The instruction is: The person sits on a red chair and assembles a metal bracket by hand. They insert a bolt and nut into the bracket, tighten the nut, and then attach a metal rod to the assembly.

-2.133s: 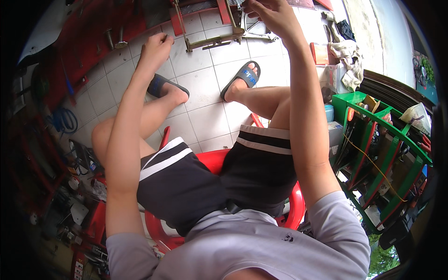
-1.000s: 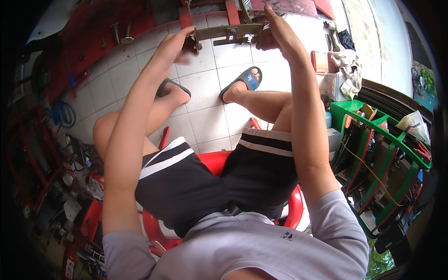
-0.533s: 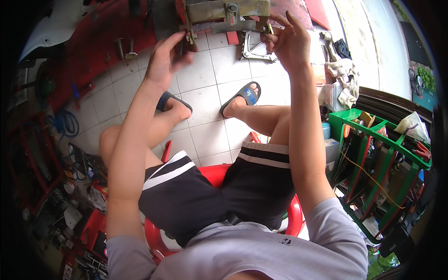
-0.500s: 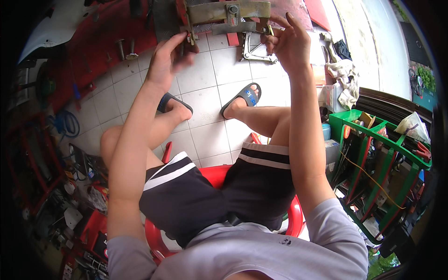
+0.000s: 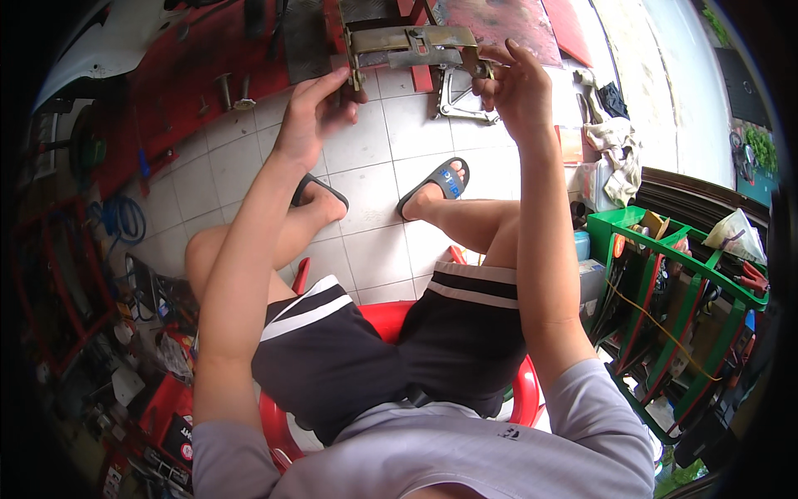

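Note:
A worn, brass-coloured metal bracket (image 5: 457, 37), with a grey strip along its near side and a bolted tab in the middle, is held up between my hands at the top of the view. My left hand (image 5: 309, 121) pinches its left end plate with thumb and fingers; part of that grip is blurred and hidden. At the other end, the fingers of my right hand (image 5: 525, 93) are bent round the bracket's down-turned tip, the index finger raised. Beneath it on the tiles lies a silver triangular metal arm (image 5: 449, 108), touched by neither hand.
A red work platform (image 5: 179, 91) with a few large bolts (image 5: 224, 91) spans the far left. Cloths (image 5: 613, 141) hang at the right, beyond a green tool rack (image 5: 665, 249). I sit on a red chair (image 5: 391, 316) over white floor tiles (image 5: 362, 183). A coiled blue hose (image 5: 125, 218) is at left.
The bracket and both hands have shifted lower in the view, and the bracket looks smaller and slightly turned, with its end plates showing more. Both hands remain at its ends.

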Demonstrator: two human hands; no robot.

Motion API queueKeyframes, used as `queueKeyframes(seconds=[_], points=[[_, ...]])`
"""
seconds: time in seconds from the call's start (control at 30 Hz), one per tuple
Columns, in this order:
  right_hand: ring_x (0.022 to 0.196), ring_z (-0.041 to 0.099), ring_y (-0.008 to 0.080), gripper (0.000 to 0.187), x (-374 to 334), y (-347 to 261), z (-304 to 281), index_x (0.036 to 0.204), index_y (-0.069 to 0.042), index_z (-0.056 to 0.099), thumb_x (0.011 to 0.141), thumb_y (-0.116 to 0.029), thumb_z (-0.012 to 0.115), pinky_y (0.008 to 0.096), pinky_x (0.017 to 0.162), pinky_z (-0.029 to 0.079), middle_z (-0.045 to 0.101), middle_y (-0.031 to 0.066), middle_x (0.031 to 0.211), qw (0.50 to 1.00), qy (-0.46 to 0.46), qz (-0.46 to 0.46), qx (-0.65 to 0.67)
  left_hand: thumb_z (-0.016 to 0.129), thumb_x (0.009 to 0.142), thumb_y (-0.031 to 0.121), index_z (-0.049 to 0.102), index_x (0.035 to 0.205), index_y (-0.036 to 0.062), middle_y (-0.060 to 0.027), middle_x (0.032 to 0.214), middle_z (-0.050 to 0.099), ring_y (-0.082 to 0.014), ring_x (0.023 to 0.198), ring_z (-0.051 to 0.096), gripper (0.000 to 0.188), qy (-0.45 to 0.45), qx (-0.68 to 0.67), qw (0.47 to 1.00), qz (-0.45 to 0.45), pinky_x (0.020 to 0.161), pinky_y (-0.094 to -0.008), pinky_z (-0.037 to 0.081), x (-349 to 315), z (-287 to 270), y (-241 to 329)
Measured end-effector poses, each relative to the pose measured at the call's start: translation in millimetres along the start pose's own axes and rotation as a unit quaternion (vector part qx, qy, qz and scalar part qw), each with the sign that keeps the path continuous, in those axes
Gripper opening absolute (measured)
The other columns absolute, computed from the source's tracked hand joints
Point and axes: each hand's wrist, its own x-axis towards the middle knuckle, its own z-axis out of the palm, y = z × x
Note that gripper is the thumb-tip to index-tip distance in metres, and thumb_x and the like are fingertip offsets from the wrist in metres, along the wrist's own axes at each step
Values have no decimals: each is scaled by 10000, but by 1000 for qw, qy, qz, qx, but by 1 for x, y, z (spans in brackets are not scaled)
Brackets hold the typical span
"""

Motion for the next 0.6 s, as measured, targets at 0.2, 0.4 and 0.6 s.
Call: queueKeyframes(seconds=[0.2,0.4,0.6], points=[[514,559,137,450,0,0,7,1061,20,597,901,-388,500,259,494,391,630,102,632,1000,18,6,-17,521,918,297,644,841,4,-68,741,639,-87,478,363,327,4,-8,1000,1,639,-284,448,-1,0,-1],[554,572,132,414,-4,-2,11,1146,-29,547,914,-366,484,266,548,411,653,104,696,1000,-2,9,-24,539,909,314,642,834,14,-66,742,642,-84,479,362,325,2,-8,1000,-2,632,-270,442,0,-1,-3],[694,591,145,462,-12,-7,6,1298,-40,452,976,-367,400,269,597,433,628,102,818,997,-56,23,-55,545,906,329,639,835,8,-74,746,646,-82,478,359,342,-5,18,1000,-6,627,-260,434,-1,-3,-2]])
